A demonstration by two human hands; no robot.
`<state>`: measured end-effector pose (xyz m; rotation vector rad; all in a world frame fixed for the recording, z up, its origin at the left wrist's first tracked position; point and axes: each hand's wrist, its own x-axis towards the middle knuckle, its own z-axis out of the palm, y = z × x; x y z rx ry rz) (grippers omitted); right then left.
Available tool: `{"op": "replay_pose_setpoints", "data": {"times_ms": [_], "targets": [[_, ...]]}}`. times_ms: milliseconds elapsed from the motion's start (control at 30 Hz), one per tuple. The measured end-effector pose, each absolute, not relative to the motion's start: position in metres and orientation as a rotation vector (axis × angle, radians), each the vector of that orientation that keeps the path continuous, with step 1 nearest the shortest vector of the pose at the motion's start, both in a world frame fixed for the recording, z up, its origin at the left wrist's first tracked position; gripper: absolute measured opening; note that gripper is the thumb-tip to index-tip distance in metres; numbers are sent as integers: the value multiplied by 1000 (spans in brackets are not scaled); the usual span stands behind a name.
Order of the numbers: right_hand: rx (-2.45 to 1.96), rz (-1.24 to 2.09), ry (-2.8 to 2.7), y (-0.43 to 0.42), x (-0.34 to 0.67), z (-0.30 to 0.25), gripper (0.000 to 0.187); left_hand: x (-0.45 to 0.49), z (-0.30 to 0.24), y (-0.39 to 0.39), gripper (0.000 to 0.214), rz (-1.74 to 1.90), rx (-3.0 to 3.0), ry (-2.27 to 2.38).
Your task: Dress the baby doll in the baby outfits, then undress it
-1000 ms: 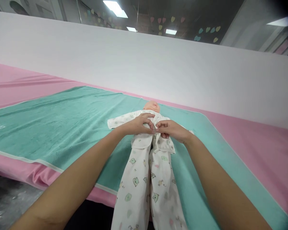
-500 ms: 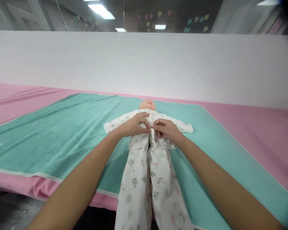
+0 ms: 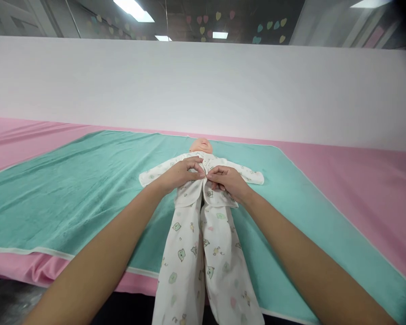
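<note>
A baby doll (image 3: 200,145) lies on its back, dressed in a white printed shirt (image 3: 188,192) and long white pants (image 3: 186,253) with small animal pictures. The sleeves stretch out to both sides. My left hand (image 3: 186,173) pinches one front edge of the shirt at the middle of the chest. Opposite it, my right hand (image 3: 227,180) pinches the other front edge, and the fingertips of both hands nearly touch. Any fastener between them is too small to make out. Below the hands the shirt's front hangs apart in a narrow gap.
Under the doll a teal towel (image 3: 98,194) with a pale border is spread over a pink cloth (image 3: 352,180). A white wall panel (image 3: 203,90) stands behind, with glass above it. The pant legs reach over the near edge.
The two shirt edges have come closer together between my fingertips. Both hands keep their pinch. The whole view has shifted slightly, so the doll sits a bit farther left.
</note>
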<state>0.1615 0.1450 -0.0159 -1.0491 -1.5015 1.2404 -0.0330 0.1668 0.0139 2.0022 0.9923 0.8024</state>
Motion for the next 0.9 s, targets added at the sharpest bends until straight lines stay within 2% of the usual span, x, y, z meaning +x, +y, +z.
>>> {"op": "replay_pose_setpoints", "data": {"times_ms": [300,500,700,900], "targets": [[-1005,1227,-1564,141,156,-15,25,-32,14,166,18,846,1987,1025],[-1088,990,-1557,138,144,-21,22,-35,13,166,13,851,2041,1048],[-1185,807,-1588,130,137,-19,24,-39,15,166,20,798,2095,1029],[-1252,612,-1669,126,135,-18,19,-37,15,166,12,824,2120,1068]]}}
